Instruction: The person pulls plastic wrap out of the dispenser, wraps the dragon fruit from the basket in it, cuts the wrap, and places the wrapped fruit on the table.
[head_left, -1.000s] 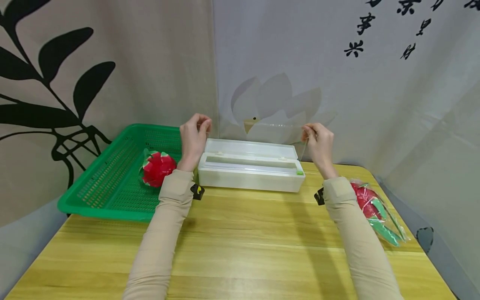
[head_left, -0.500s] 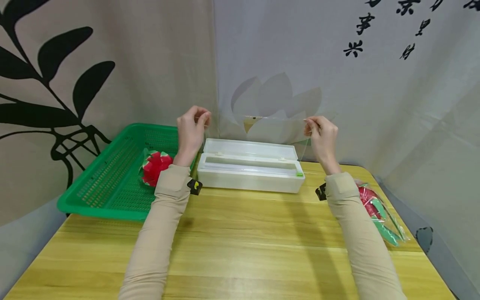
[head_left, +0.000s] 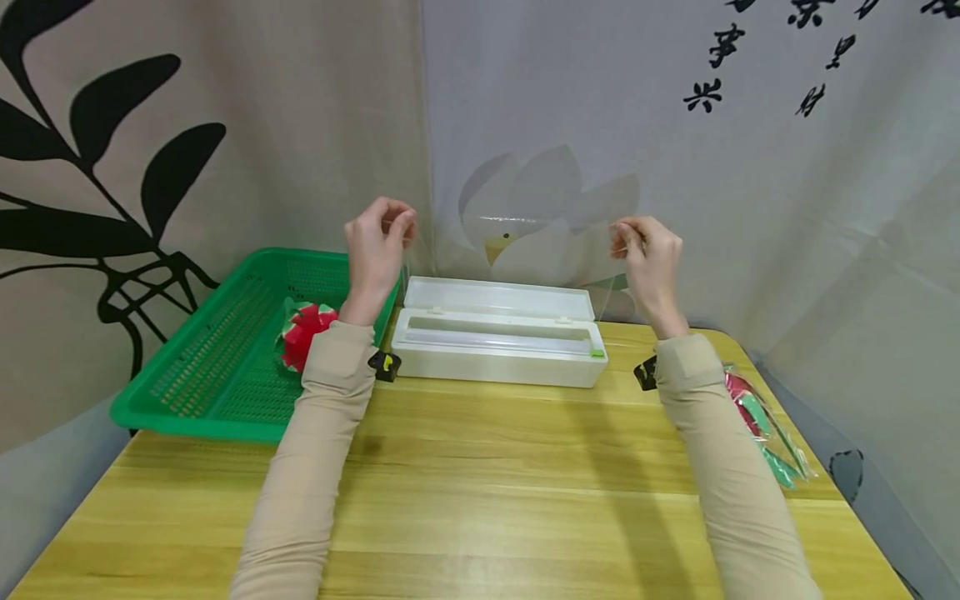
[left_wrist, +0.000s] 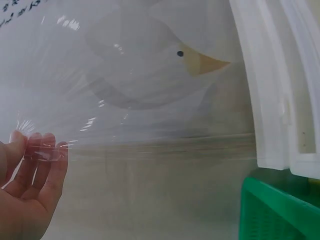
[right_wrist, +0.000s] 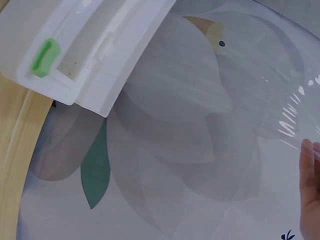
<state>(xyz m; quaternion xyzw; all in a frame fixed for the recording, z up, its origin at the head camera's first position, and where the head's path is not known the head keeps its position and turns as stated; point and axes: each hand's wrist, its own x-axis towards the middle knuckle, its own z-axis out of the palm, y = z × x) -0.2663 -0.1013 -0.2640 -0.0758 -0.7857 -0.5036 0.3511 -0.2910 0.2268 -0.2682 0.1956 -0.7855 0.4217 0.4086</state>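
Observation:
A clear sheet of cling film (left_wrist: 140,115) stretches between my two hands, above and behind a white cling film dispenser (head_left: 495,369). My left hand (head_left: 375,258) pinches the film's left corner between thumb and fingers, and creases fan out from there in the left wrist view. At the opposite corner, my right hand (head_left: 649,262) pinches the film, though the right wrist view cuts this hand off at its edge. The dispenser's lid (head_left: 498,298) stands raised at the back. A green slider (right_wrist: 46,57) sits at the dispenser's right end.
On the left stands a green basket (head_left: 202,429) with a red and green dragon fruit (head_left: 302,335) in it. A film-wrapped red and green item (head_left: 761,429) lies near the right edge of the wooden table (head_left: 480,500). A printed curtain (head_left: 330,108) hangs behind.
Both hands have risen and drawn slightly apart, the left one leftward and the right one rightward. The film between them has come up higher above the dispenser.

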